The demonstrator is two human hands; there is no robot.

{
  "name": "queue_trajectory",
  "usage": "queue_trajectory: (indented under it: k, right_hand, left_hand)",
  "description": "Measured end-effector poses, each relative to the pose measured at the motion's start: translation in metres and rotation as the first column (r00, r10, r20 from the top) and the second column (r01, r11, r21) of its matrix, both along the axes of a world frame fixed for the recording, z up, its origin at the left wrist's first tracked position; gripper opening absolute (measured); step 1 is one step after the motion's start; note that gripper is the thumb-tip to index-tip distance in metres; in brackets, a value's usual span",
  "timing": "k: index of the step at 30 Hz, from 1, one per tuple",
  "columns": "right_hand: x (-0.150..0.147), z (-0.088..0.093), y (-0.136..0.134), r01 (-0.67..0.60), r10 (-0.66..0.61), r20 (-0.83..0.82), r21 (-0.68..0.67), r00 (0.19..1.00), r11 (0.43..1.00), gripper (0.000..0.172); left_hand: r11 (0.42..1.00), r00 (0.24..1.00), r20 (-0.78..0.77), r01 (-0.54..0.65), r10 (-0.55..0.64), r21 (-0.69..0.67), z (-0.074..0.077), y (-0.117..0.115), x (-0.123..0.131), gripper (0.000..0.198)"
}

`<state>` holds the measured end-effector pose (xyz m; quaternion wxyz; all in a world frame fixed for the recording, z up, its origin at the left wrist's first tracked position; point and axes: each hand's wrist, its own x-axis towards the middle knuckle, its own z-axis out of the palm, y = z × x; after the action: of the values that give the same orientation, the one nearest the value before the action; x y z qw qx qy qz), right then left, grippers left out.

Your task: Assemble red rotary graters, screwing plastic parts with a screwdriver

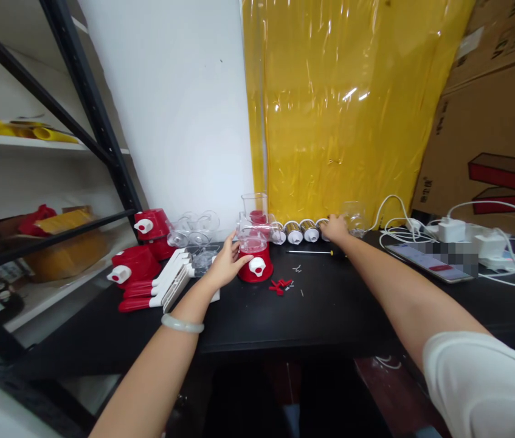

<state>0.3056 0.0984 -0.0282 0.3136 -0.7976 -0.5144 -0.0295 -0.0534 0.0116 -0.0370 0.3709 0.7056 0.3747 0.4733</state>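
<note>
My left hand (pixel 227 263) grips the left side of a rotary grater (pixel 256 267), its thumb lying by the white knob. This grater has a red base and a clear plastic housing on top, and it stands upright on the black table. Farther right, my right hand (pixel 334 229) has its fingers closed around a grater drum (pixel 323 224) at the right end of a row; the hand partly covers this drum. Several similar drums (pixel 309 230) with white ends and metallic sides lie beside it. A screwdriver (pixel 309 252) rests just in front of the row.
Small red parts (pixel 279 286) and screws lie before the grater. Red bases (pixel 134 266), white-and-red crank handles (pixel 170 283) and clear housings (pixel 196 228) are at the left. Another clear part (pixel 354 216) stands past my right hand. A phone (pixel 430 261) and white cables (pixel 398 231) occupy the right.
</note>
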Motion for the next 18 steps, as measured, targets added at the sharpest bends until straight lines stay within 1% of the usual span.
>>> queue_trajectory:
  k: [3,5,8,12,15,18]
  right_hand:
    - [0.001,-0.014,0.006,0.0,-0.003,-0.064,-0.046,0.998,0.999,0.053]
    - [0.003,-0.018,0.01,0.003,-0.008,-0.089,-0.055,0.996,0.998,0.056]
    - [0.005,-0.021,0.013,0.023,-0.034,-0.143,-0.075,0.989,0.997,0.061]
    - [0.005,-0.022,0.013,0.083,-0.103,-0.214,-0.099,0.971,0.992,0.069]
    - [0.004,-0.019,0.012,0.123,-0.141,-0.244,-0.088,0.959,0.989,0.068]
    - [0.005,-0.011,0.009,0.16,-0.169,-0.255,-0.055,0.952,0.986,0.065]
  left_hand:
    - [1.0,1.0,0.014,0.016,-0.016,0.008,0.001,-0.002,0.0,0.105]
    - [0.999,1.0,0.009,0.029,-0.029,0.023,0.003,-0.004,-0.001,0.111]
    - [0.998,0.999,-0.017,0.04,-0.039,0.057,0.005,-0.006,-0.002,0.111]
    - [0.993,0.996,-0.024,0.088,-0.086,0.074,0.007,-0.008,-0.001,0.107]
    - [0.994,0.996,-0.035,0.079,-0.076,0.07,0.008,-0.01,0.0,0.107]
    - [0.996,0.997,-0.052,0.057,-0.053,0.07,0.009,-0.011,0.001,0.107]
